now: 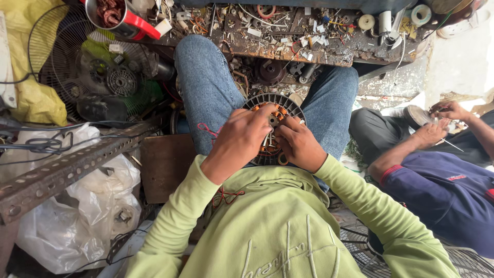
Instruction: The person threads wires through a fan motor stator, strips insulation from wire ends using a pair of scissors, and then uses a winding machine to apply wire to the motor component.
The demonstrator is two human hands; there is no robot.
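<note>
Two hands on one small motor, and it's only balanced on the lap between the knees, so a slip is my main worry: the stator (272, 128) isn't clamped to anything, and a hard tug could tip it off onto the junk on the floor. Left hand (242, 139) is curled over the top left of it with fingers pinching down at the middle, right hand (298, 144) is clenched on the right side gripping the rim area; can't tell exactly what the fingertips are holding. Copper windings look thin, so pulling at an angle could nick or snap a strand. A red wire (207, 129) trails off to the left and could snag on the sleeve. It's a round dark ribbed housing with orange copper coils around a metal hub. Cluttered desk (288, 46) sits just past the knees.
</note>
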